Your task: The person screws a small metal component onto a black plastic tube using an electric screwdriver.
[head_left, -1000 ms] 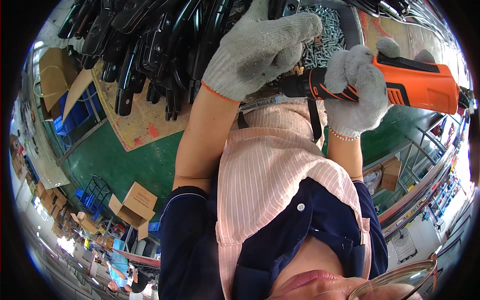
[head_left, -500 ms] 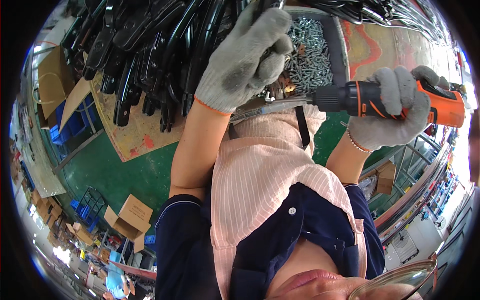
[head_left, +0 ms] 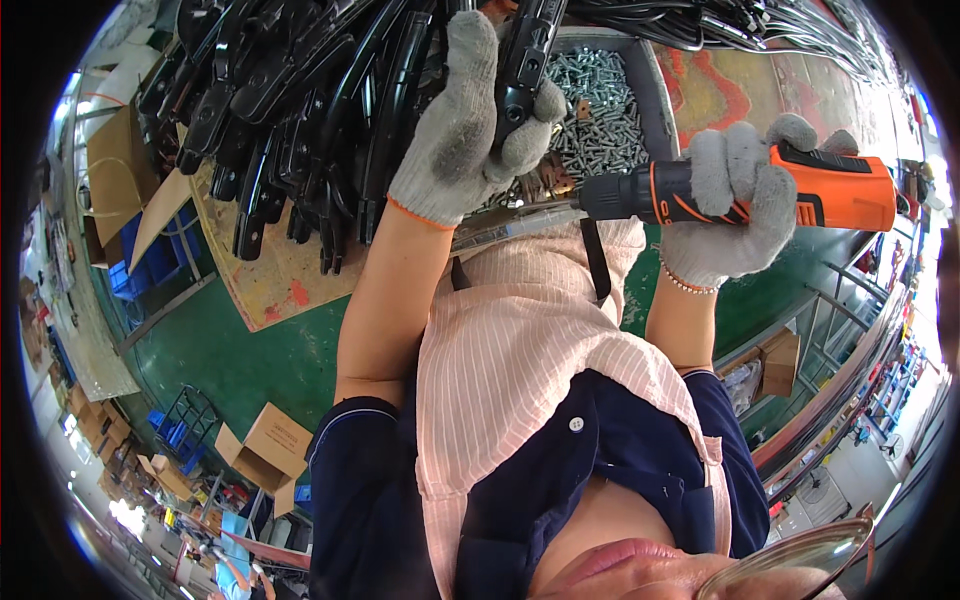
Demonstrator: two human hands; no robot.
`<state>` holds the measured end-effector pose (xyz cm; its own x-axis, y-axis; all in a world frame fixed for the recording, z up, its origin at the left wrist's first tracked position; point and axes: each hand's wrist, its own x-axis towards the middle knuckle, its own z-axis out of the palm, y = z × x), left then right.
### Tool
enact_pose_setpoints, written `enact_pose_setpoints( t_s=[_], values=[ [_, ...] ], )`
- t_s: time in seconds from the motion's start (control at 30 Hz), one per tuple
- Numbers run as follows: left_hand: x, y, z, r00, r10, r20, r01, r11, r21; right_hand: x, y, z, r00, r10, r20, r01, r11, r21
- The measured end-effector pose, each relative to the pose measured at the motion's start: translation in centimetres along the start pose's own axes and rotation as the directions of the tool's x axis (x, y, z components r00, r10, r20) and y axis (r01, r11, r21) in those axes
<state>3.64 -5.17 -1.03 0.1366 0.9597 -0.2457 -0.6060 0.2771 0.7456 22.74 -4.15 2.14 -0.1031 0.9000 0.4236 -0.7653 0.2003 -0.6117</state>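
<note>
My left hand (head_left: 455, 140), in a grey glove, grips a long black metal part (head_left: 527, 65) with round holes, held tilted with its upper end out of view. In my gloved right hand (head_left: 738, 195) is an orange and black cordless screwdriver (head_left: 835, 190), its fingers wrapped round the body. The tool lies nearly level, its black nose pointing left, toward the space below my left hand. Behind the nose is a grey bin (head_left: 655, 100) full of silvery screws (head_left: 605, 110), with some copper-coloured pieces (head_left: 548, 178) at its near left.
Many black metal parts (head_left: 300, 100) are heaped on the worn yellow table (head_left: 262, 285) at the left. Black cables (head_left: 690, 25) lie at the far right. Open cardboard boxes (head_left: 272, 440) stand on the green floor (head_left: 220, 340). Another person (head_left: 232, 570) shows at the lower left.
My left hand has turned and shifted left, bringing the black metal part into clear sight. My right hand has moved left and slightly up with the screwdriver.
</note>
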Motion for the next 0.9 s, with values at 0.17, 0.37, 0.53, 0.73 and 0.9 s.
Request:
enact_pose_setpoints(
  t_s=[0.17,0.37,0.53,0.73,0.9],
  values=[
    [0.8,0.2,-0.4,0.990,-0.135,0.035,0.138,0.906,-0.399,-0.3,0.0,0.0,0.986,-0.023,-0.164,0.034,0.997,0.066],
    [-0.2,-0.3,0.2,0.998,-0.023,-0.051,0.026,0.999,0.047,1.2,-1.7,1.0,0.970,-0.174,-0.171,0.200,0.969,0.146],
    [-0.4,-0.2,0.9,0.987,-0.098,-0.131,0.110,0.990,0.092,2.9,-4.5,1.1,0.993,-0.083,-0.078,0.101,0.960,0.262],
    [-0.6,0.2,1.5,0.972,-0.134,-0.192,0.155,0.983,0.098,3.8,-5.2,1.2,0.981,-0.190,0.037,0.186,0.978,0.097],
    [-0.6,0.3,1.4,0.968,-0.143,-0.204,0.165,0.982,0.094,4.0,-4.7,1.7,0.983,-0.159,0.094,0.157,0.987,0.028]
  ],
)
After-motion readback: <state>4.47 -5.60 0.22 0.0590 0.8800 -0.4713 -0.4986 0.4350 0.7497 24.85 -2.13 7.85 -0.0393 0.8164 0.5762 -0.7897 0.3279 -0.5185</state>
